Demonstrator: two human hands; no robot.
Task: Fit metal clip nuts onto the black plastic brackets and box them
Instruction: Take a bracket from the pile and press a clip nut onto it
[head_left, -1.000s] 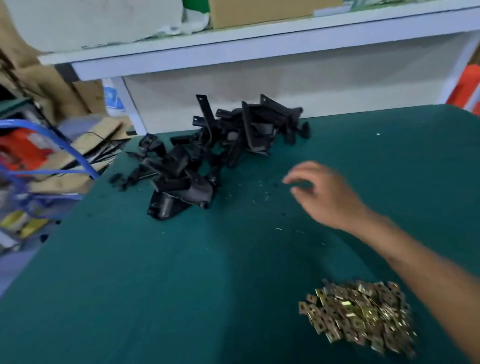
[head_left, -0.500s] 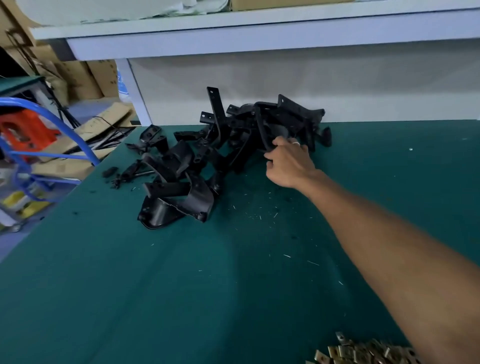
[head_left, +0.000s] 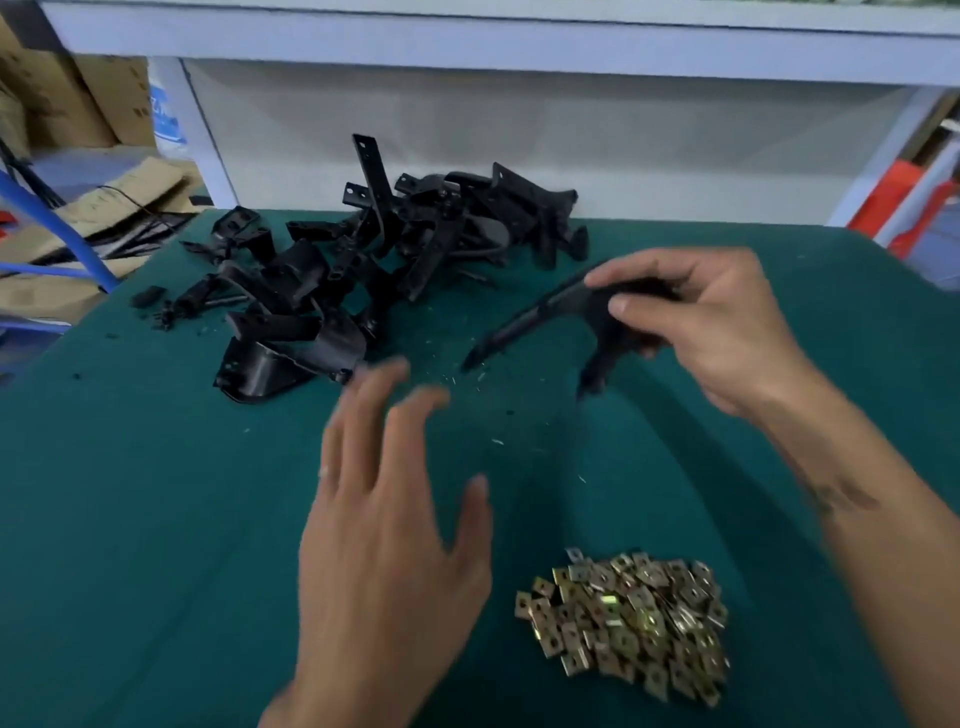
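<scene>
While the right hand (head_left: 711, 327) grips a single black bracket (head_left: 566, 317) above the green table (head_left: 156, 519), fingers and thumb curled around its upper bend, the left hand (head_left: 384, 525) hovers flat over the cloth with fingers spread and holding nothing. Motion blur softens the left fingertips, and the wrist is cut off by the bottom edge. Part of the held bracket is hidden under the right fingers, so its full shape cannot be made out; one long arm points toward the pile and a shorter leg hangs down. At the far side of the table lies the heap of black brackets (head_left: 363, 280), tangled so that single pieces are hard to separate. Near the front, between the two forearms, sits a mound of brass-coloured clip nuts (head_left: 628, 618). Small pale flecks dot the cloth. Beyond the table stand a white shelf frame (head_left: 467, 47) and blurred cardboard boxes (head_left: 67, 98).
</scene>
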